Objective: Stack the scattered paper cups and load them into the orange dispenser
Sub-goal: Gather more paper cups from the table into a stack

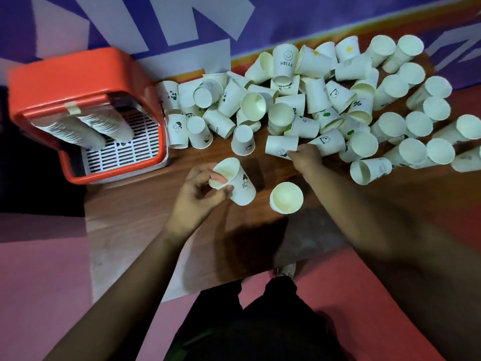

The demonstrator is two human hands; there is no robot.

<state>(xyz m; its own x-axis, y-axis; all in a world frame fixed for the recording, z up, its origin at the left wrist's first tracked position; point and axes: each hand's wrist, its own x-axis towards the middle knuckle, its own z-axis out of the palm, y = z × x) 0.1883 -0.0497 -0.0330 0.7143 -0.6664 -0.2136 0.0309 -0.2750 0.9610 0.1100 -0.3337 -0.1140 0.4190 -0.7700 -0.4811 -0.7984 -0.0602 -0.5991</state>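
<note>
Cup (235, 182) with a small black figure printed on its side sits in the left hand (200, 194), just off the orange dispenser's (78, 82) front right corner; thumb and fingers curl round its rim, so the mouth tilts back toward the dispenser and the base points away from it, clear of the wood. Beyond that base, further from the dispenser, a lone cup (286, 198) stands upright on the wooden table (130, 204), mouth up, untouched by either hand. Further out again, the right hand (307, 158) reaches to a lying cup (279, 147) that rests on its side, and its fingertips pinch that cup's near end, with the rest of the cup sticking out toward the dispenser. Behind both hands, the heap of cups (325, 100) begins right against the dispenser's right wall and spreads away from it along the table, some upside down, some tipped over, several with pandas, a smiley or green marks. Inside the dispenser two nested stacks (104, 126) hang at a slant above a white slotted tray (130, 147). Behind the dispenser runs a purple wall (286, 16) with white shapes; in front of it, past the table edge, lie pink floor (39, 282) and the person's dark trousers (260, 321).
</note>
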